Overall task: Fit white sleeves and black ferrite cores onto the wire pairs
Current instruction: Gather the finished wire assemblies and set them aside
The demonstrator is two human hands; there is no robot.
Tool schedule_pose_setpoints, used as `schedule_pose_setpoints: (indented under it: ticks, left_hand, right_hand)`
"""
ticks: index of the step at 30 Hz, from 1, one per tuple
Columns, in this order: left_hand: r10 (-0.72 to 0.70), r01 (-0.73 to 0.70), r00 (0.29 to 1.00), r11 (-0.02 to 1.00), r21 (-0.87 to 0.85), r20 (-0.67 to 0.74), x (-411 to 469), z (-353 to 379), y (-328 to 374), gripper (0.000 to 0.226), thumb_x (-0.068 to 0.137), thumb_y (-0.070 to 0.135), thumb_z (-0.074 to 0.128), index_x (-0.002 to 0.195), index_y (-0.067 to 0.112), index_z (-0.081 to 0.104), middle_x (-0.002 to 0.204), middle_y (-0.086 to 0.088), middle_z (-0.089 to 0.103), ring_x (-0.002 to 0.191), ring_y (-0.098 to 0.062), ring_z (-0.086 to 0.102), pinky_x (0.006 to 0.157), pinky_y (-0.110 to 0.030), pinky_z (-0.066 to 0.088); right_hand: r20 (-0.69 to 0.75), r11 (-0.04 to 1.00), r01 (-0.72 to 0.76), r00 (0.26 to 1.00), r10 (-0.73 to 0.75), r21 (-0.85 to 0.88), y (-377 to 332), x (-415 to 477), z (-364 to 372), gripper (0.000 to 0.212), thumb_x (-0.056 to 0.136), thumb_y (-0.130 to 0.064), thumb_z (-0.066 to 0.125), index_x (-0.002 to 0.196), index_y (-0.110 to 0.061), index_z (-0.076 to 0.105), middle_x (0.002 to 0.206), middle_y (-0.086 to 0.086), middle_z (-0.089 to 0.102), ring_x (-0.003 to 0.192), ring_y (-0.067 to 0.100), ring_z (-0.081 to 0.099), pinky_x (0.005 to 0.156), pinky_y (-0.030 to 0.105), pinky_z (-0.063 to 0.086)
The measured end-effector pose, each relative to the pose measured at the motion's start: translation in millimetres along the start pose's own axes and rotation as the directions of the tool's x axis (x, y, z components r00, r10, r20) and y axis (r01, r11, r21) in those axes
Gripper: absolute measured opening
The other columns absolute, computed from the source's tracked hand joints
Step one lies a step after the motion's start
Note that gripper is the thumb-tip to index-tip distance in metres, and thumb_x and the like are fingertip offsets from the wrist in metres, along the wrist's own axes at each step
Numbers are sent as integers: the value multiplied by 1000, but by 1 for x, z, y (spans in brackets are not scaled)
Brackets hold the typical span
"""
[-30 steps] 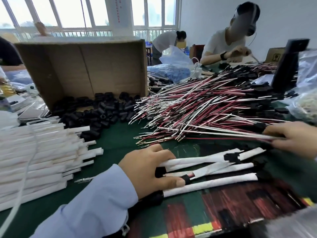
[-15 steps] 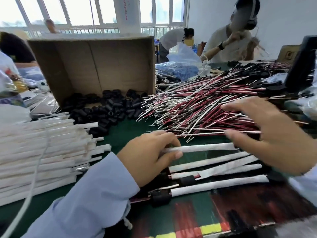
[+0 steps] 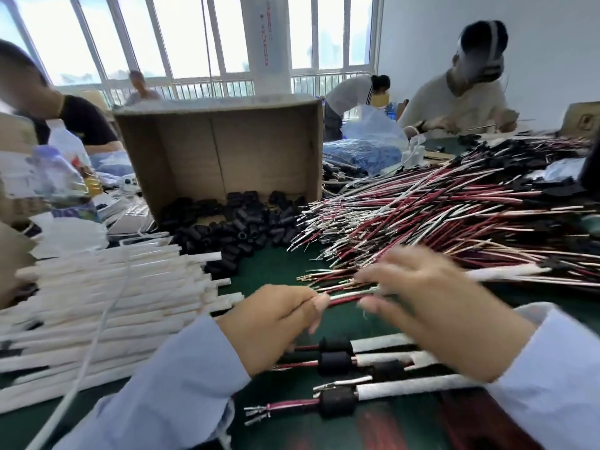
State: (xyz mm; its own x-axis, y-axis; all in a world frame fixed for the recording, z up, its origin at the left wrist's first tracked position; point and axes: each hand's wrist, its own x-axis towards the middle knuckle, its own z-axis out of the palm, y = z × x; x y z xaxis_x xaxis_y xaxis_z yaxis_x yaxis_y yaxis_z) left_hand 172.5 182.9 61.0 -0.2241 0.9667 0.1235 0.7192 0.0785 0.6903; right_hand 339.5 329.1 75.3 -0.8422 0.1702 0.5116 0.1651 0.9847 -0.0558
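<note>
My left hand (image 3: 276, 323) pinches the end of a red and white wire pair (image 3: 342, 298) above the green table. My right hand (image 3: 431, 306), blurred, has its fingers curled round the same pair further right, where a white sleeve (image 3: 506, 272) covers it. Below my hands lie several finished pairs (image 3: 373, 389) with white sleeves and black ferrite cores (image 3: 337, 402). Loose wire pairs (image 3: 438, 216) are heaped at the right. Loose black ferrite cores (image 3: 240, 228) spill from a cardboard box. White sleeves (image 3: 107, 297) are stacked at the left.
The cardboard box (image 3: 220, 151) lies on its side behind the cores. Plastic bottles (image 3: 61, 180) stand at the far left, and a white cord (image 3: 97, 339) crosses the sleeve stack. Other people work at the far side; a blue bag (image 3: 360, 154) sits behind the wires.
Both hands have lifted off the finished pairs and now hold one wire pair between them. My right hand came in from the right with the sleeved pair.
</note>
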Motion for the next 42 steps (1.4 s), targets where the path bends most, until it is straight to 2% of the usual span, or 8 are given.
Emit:
schedule_pose_setpoints:
  ticks: [2, 5, 9, 13, 24, 30, 34, 42]
  left_hand:
    - [-69, 76, 997, 976, -206, 42, 10, -7, 0, 47, 94, 52, 41, 59, 22, 50, 53, 4, 44, 51, -15, 44, 55, -28, 42]
    - [-223, 229, 973, 958, -171, 50, 26, -42, -19, 45, 88, 58, 38, 72, 20, 56, 58, 5, 59, 55, -9, 56, 48, -16, 43]
    - [-312, 439, 886, 801, 407, -342, 75, -90, -67, 25, 94, 42, 53, 102, 20, 57, 103, -6, 61, 90, -21, 58, 78, -32, 47]
    - [-464, 521, 842, 571, 635, -273, 113, -90, -94, 49, 86, 42, 66, 124, 17, 48, 128, -11, 45, 110, -29, 52, 90, -33, 42]
    - [-447, 586, 811, 620, 523, -378, 109, -88, -79, 23, 88, 29, 66, 84, 11, 53, 96, -9, 62, 98, -27, 59, 76, -29, 42]
    - [-218, 190, 885, 976, -109, -411, 75, -85, -49, 15, 85, 12, 69, 98, 17, 67, 88, 1, 70, 83, -9, 63, 74, -14, 47]
    - [-236, 62, 931, 854, -517, -279, 46, -66, -22, 14, 84, 8, 65, 92, 20, 66, 84, 4, 72, 62, 3, 63, 51, -8, 45]
    - [-233, 75, 972, 430, -900, -30, 15, -34, -3, 32, 69, 11, 62, 101, 13, 64, 84, -7, 73, 80, -17, 73, 61, -21, 57]
  right_hand:
    - [94, 988, 78, 991, -91, 134, -20, 16, 17, 32, 96, -36, 43, 106, -15, 65, 92, 0, 63, 85, 19, 56, 77, 34, 46]
    - [100, 987, 48, 993, -64, 154, -16, 30, 28, 30, 101, -32, 39, 103, -15, 64, 85, 0, 60, 79, 21, 54, 70, 33, 40]
    - [171, 999, 0, 985, -7, 43, -2, 33, 32, 31, 101, -31, 35, 102, -16, 62, 90, -1, 61, 87, 22, 56, 77, 35, 42]
    - [215, 994, -101, 972, 90, 39, 2, 37, 37, 30, 102, -27, 35, 103, -12, 60, 100, 2, 61, 94, 24, 57, 82, 36, 43]
    - [285, 964, -153, 955, 88, 215, 3, 32, 36, 26, 98, -27, 46, 108, -19, 69, 100, -2, 71, 95, 17, 61, 85, 33, 47]
    - [209, 962, -174, 969, 130, 211, 9, 35, 36, 25, 96, -17, 47, 106, -12, 69, 99, 2, 68, 95, 17, 59, 86, 31, 42]
    - [61, 957, -177, 984, 167, 232, 9, 30, 30, 23, 93, -22, 51, 100, -18, 72, 91, -1, 71, 88, 17, 62, 79, 36, 48]
    - [-282, 891, -33, 943, 178, 452, 2, 12, 21, 22, 88, -38, 58, 102, -33, 73, 63, -21, 56, 64, 4, 57, 56, 16, 39]
